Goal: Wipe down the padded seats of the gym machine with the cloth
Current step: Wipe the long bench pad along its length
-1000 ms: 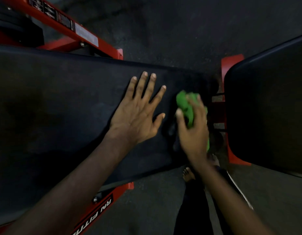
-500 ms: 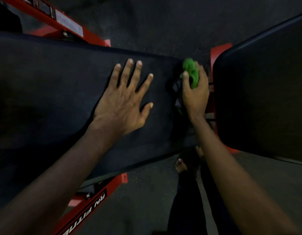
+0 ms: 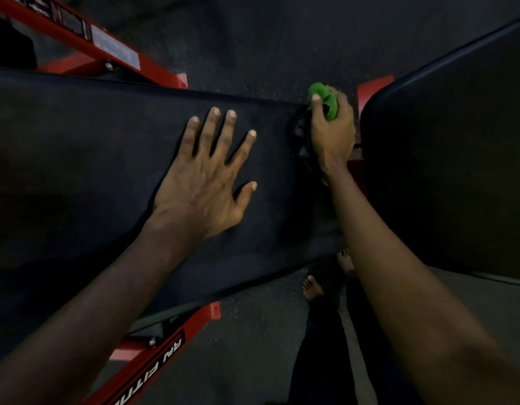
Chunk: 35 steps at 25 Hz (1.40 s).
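Through the head camera I look down on a long black pad (image 3: 92,159). It crosses the picture from the left and narrows to its right end. A slim gap separates that end from the second pad (image 3: 457,147), and parts of the red frame (image 3: 372,89) show in the gap. Dark floor (image 3: 267,39) lies open beyond the far edge of the long pad, and more lies open below its near edge, where a bare foot (image 3: 313,286) stands.

The left part of the long pad and the right part of the second pad are cut off by the picture. The light is dim. I cannot make out a dark fitting (image 3: 298,133) at the end of the long pad. The white lettering on the lower frame bar is cut off.

The left hand (image 3: 203,185) lies flat on the long pad, palm down with its fingers spread and straight, and holds nothing. The right hand (image 3: 333,135) sits at the far right corner of that pad, curled around the green cloth (image 3: 330,109) with the thumb on top. The hand covers most of the cloth. A little green also shows beside the wrist.
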Motion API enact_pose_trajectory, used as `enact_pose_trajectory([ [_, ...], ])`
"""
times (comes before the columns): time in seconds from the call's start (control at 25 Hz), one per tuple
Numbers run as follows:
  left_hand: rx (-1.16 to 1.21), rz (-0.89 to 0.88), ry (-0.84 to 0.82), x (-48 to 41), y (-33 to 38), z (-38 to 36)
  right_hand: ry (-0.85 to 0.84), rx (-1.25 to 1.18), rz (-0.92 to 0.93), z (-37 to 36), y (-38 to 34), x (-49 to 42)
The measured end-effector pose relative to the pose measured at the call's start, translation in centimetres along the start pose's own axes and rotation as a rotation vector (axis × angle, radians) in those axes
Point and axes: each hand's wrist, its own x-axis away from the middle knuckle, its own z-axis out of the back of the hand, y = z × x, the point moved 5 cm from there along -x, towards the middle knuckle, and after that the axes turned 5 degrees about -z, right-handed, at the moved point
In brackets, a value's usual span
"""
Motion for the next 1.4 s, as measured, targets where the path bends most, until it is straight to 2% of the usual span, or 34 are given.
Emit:
enact_pose_trajectory([
  [0.08, 0.012, 0.008, -0.003, 0.2, -0.1, 0.0, -0.015, -0.018, -0.013, 0.9, 0.9, 3.2],
  [0.16, 0.019, 0.013, 0.003, 0.3, 0.0, 0.1, -0.029, -0.043, -0.054, 2.9, 3.0, 10.4],
  [0.28, 0.032, 0.017, -0.005, 0.0, 0.0, 0.1, -0.034, -0.018, 0.042, 4.9, 4.0, 18.2],
  [0.36, 0.028, 0.017, -0.015, 0.0, 0.0, 0.2, 0.016, 0.011, 0.011, 3.8, 3.9, 14.5],
  [0.52, 0.023, 0.020, -0.020, 0.0, 0.0, 0.3, 0.090, 0.036, -0.189, 1.2, 2.1, 3.1],
  [0.6, 0.038, 0.023, -0.033, -0.1, 0.0, 0.3, 0.055, -0.009, -0.154, 1.0, 0.7, 4.0],
  [0.8, 0.070, 0.029, -0.023, -0.2, -0.2, 0.2, -0.118, -0.039, 0.136, 2.7, -1.1, 18.5],
  [0.96, 0.027, 0.026, -0.022, -0.2, 0.0, 0.2, -0.060, -0.014, 0.147, 0.3, -3.3, 9.6],
  [1.16, -0.009, 0.025, -0.005, 0.0, 0.0, 0.1, -0.212, 0.074, 0.094, -1.5, -4.5, -2.1],
  [1.24, -0.008, 0.026, 0.017, 0.0, 0.0, 0.1, -0.176, 0.073, 0.042, -1.3, -4.8, -1.5],
  [1.4, 0.008, 0.018, 0.022, -0.2, 0.0, 0.1, -0.088, -0.017, 0.160, 1.0, -1.2, 8.4],
])
